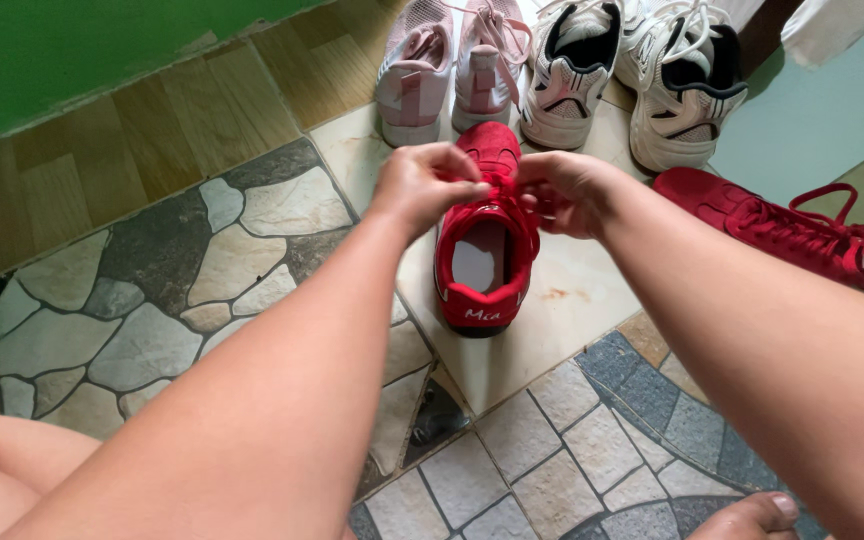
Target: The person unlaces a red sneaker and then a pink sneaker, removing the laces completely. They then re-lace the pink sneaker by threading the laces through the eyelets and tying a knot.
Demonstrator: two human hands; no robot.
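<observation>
A red sneaker stands on the tiled floor with its heel toward me and its toe pointing away. My left hand pinches the red lace at the tongue from the left side. My right hand grips the lace from the right, fingers curled tight. Both hands meet over the sneaker's lacing, hiding the knot area. The second red sneaker lies to the right, its laces loose.
A pair of pink sneakers and a pair of white sneakers with black trim stand in a row beyond. A green wall runs along the upper left. My toes show at the bottom right.
</observation>
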